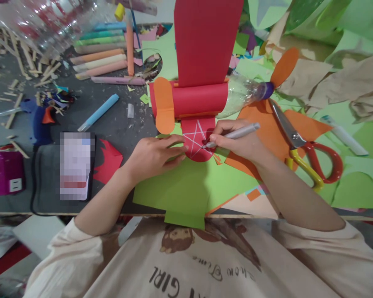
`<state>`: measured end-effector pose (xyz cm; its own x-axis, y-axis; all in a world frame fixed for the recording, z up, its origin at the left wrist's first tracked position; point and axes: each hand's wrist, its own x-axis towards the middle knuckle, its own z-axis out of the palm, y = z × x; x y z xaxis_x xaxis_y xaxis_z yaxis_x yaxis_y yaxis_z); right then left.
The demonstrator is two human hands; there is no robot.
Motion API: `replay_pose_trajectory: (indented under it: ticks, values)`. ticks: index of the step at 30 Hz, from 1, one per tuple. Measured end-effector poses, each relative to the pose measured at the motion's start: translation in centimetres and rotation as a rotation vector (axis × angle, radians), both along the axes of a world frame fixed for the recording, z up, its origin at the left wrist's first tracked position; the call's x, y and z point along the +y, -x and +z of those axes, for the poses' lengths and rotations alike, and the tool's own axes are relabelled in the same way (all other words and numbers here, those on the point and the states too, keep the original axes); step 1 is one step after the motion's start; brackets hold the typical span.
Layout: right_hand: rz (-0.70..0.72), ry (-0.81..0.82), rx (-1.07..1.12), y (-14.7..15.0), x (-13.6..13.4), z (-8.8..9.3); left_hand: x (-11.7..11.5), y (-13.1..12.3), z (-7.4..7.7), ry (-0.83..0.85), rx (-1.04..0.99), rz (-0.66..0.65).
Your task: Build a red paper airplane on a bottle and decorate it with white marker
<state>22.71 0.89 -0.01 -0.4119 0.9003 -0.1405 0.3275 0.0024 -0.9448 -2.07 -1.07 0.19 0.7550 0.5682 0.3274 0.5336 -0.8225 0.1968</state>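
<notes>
A clear plastic bottle (247, 93) wrapped in red paper (199, 99) lies across the table, with orange paper pieces (164, 105) at its ends and a red sheet standing up behind it. A rounded red paper flap (194, 151) below it bears a white star (196, 140). My right hand (236, 142) is closed on a silver pen (233, 134), its tip on the star. My left hand (155, 156) lies with its fingers pressed on the flap's left edge, holding it down on green paper (180, 186).
Red-and-yellow scissors (304, 149) lie on orange paper at the right. Several coloured markers (102, 62) lie at the back left, a light blue one (98, 112) closer in. A phone (76, 165) rests on a dark pouch, a magenta device (4, 171) at far left. Paper scraps and wooden sticks lie all over.
</notes>
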Motion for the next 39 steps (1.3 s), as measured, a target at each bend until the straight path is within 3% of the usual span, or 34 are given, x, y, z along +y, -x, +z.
replay_pose_trajectory:
  ticks: [31, 37, 39]
  values:
    - [0.113, 0.066, 0.023, -0.46, 0.36, 0.19, 0.07, 0.36, -0.08, 0.076, 0.084, 0.004]
    - [-0.221, 0.094, 0.369, -0.45, 0.19, -0.55, 0.02, 0.53, -0.28, 0.082, 0.104, 0.011]
    - [-0.235, 0.082, 0.401, -0.4, 0.11, -0.63, 0.05, 0.46, -0.21, 0.055, 0.098, 0.006]
